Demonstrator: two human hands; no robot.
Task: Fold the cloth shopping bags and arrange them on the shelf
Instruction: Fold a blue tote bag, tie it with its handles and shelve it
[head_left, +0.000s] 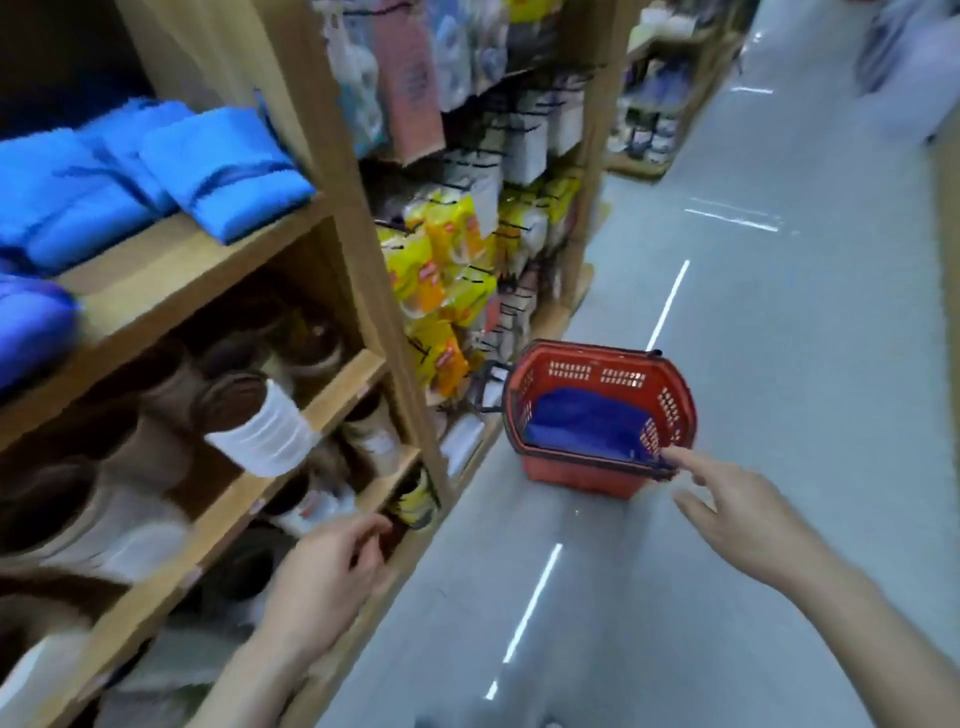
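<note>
Lying folded on the wooden shelf (171, 270), blue bags (218, 171) sit above brown-lidded jars (249, 415), the empty left hand (327, 571) loosely curled nearby, the right hand (748, 514), fingers (680, 457) released, touching the red basket (597, 415) holding blue cloth (587, 421).

Folded bags (156, 171) on shelf (171, 270) left; basket (597, 415) on floor (779, 364) right.

Blue bags (156, 171), red basket (582, 475)
</note>
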